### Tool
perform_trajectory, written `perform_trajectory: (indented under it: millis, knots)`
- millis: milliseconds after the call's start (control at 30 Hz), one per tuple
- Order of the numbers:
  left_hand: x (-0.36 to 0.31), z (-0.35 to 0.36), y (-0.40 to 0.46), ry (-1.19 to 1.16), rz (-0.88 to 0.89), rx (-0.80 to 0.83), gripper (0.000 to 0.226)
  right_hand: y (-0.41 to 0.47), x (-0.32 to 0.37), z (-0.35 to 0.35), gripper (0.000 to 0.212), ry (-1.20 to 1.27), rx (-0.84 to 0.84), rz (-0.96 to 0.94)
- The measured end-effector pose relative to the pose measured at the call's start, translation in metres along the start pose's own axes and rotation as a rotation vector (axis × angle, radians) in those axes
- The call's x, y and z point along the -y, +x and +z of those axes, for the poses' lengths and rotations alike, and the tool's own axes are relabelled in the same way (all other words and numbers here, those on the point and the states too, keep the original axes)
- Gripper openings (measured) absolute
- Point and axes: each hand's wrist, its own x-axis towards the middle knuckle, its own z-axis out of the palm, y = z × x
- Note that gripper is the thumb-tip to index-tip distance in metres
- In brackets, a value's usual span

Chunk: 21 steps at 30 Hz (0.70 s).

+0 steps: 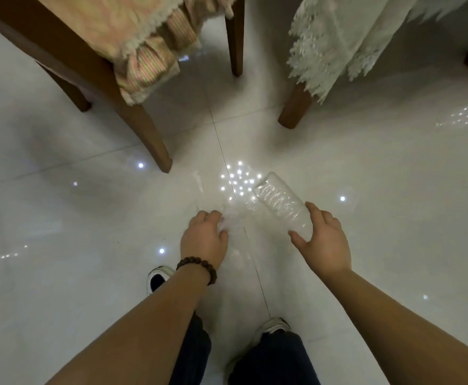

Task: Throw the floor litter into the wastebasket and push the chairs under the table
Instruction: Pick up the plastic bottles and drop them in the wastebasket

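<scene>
- While the right hand (323, 240) wraps thumb and fingers round the neck end of a clear, ribbed, empty plastic bottle (281, 202), the bottle's base points away and up toward the table, off the floor.
- Beside it, the left hand (203, 237), with a brown beaded bracelet (196, 266) at the wrist, curls its fingers onto a crumpled piece of clear plastic film (234, 218) (blurred, so its exact shape is hard to read); it seems to be grasping it just above the glossy white tiled floor (60, 218).
- To do this step well, I would gather the film fully into the palm so no loose tail drags, and keep the bottle held near its stiff neck, since the thin ribbed wall will likely buckle.
- Both pieces are transparent and nearly vanish against the bright reflections on the tiles.
- Farther out, a brown wooden chair with a striped pink cushion (133, 51) stands pulled out, and a table leg under a white lace cloth (335, 48) is to its right; no wastebasket is in view.
</scene>
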Motion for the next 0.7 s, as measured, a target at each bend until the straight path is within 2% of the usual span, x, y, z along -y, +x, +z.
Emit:
perform_trajectory:
  millis: [400, 567, 700]
  knots:
    - [-0.101, -0.218, -0.149, -0.089, -0.065, -0.159, 0.028, -0.123, 0.119, -0.215, 0.067, 0.060, -0.100, -0.070]
    - [-0.111, -0.279, -0.229, -0.129, -0.115, -0.292, 0.025, -0.178, 0.174, -0.266, 0.065, 0.034, -0.100, -0.216]
    - [-0.092, -0.310, -0.283, -0.156, -0.177, -0.379, 0.024, -0.210, 0.215, -0.282, 0.066, 0.015, -0.078, -0.346]
